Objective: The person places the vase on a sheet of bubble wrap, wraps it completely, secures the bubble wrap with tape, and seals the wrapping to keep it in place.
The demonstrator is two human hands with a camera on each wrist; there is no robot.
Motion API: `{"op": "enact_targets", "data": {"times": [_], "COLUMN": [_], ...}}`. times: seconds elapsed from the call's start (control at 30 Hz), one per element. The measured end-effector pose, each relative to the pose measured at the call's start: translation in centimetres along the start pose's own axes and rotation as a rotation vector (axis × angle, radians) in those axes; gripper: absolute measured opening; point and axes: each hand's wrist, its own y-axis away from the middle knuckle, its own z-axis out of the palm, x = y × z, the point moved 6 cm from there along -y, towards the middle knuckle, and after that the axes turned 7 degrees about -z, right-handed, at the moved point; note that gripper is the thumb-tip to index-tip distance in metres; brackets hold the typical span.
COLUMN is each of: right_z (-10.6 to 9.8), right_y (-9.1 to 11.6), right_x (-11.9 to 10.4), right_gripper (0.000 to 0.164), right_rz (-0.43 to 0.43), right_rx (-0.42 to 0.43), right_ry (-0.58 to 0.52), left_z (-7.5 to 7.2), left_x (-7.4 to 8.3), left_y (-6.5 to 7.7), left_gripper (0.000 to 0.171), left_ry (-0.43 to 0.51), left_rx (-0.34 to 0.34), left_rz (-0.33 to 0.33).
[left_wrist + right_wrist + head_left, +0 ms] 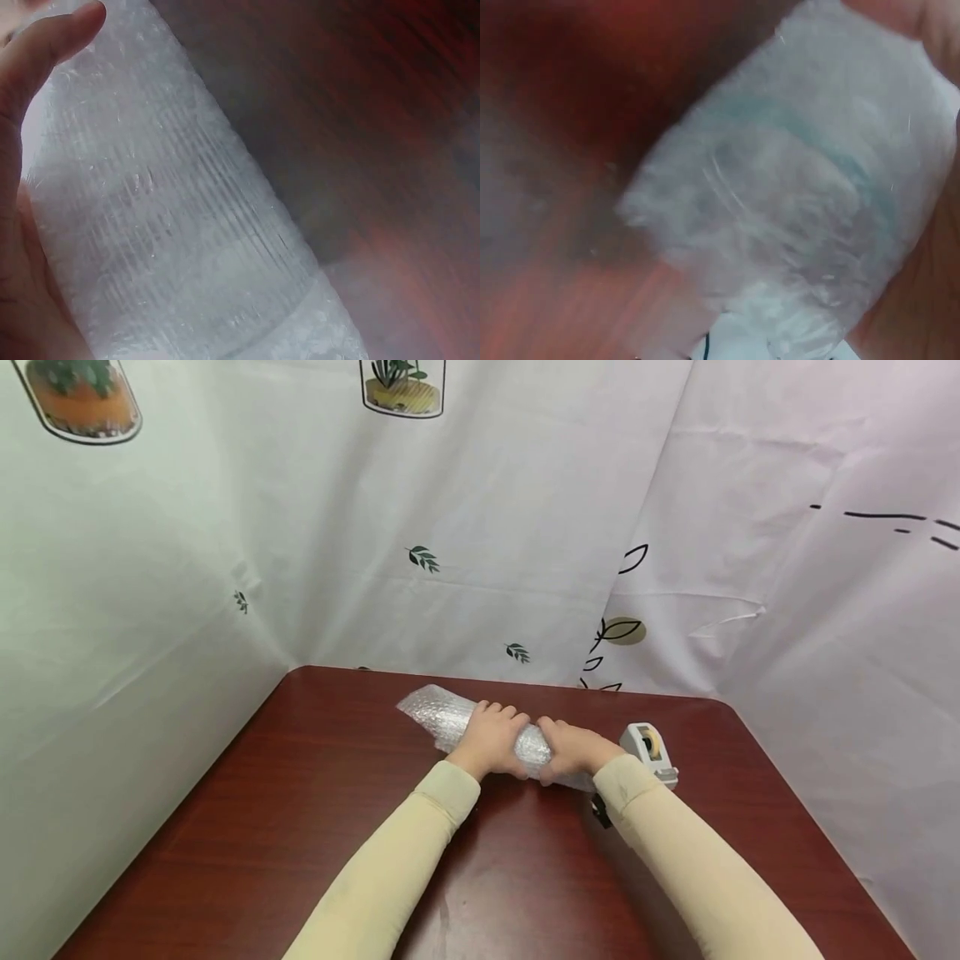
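A long bundle rolled in clear bubble wrap (533, 747) lies slantwise in front of me, over the back part of the table. My left hand (491, 739) grips it from above near its middle, its fingers curled over the far side. Close beside it, my right hand (572, 749) holds the bundle's right part between thumb and fingers. Loose wrap flares out past the left end. Through the bubble wrap (172, 187) in the left wrist view, fine parallel ridges show on something inside. The right wrist view shows a teal band under the wrap (780, 202).
A white tape dispenser (660, 768) with a yellowish roll stands just right of my right wrist, partly behind the sleeve. The dark red table (300, 810) has rounded back corners. White patterned cloth (465, 510) hangs behind it and along both sides.
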Motion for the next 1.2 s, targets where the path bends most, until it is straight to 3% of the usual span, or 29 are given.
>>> {"op": "enact_targets", "data": {"times": [0.2, 0.3, 0.4, 0.6, 0.77, 0.97, 1.2], "right_z": [0.4, 1.0, 1.2, 0.6, 0.0, -0.1, 0.0], "right_y": [1.3, 1.2, 0.8, 0.2, 0.0, -0.5, -0.9], "right_x": [-2.0, -2.8, -2.8, -1.8, -0.9, 0.1, 1.3], "right_gripper": [0.096, 0.095, 0.088, 0.074, 0.068, 0.070, 0.073], "right_rz": [-0.026, -0.051, -0.061, -0.086, -0.092, -0.022, -0.002], "right_rx": [0.246, 0.318, 0.343, 0.263, 0.188, 0.068, -0.023], "right_ry": [0.343, 0.428, 0.440, 0.408, 0.345, 0.245, 0.107], "left_z": [-0.2, -0.3, -0.5, -0.5, -0.4, 0.0, 0.0], "left_x": [-0.7, -1.4, -1.6, -1.2, -0.6, -0.3, -0.1], "left_y": [-0.5, -0.5, -0.5, -0.7, -0.8, -0.8, -0.7], "left_gripper": [0.089, 0.088, 0.088, 0.089, 0.089, 0.093, 0.098], "left_ry": [0.030, 0.039, 0.057, 0.064, 0.054, 0.055, 0.022], "left_rx": [-0.038, -0.082, -0.103, -0.109, -0.064, -0.048, -0.036], "left_rz": [-0.019, -0.040, -0.042, -0.006, 0.011, 0.022, 0.028]}}
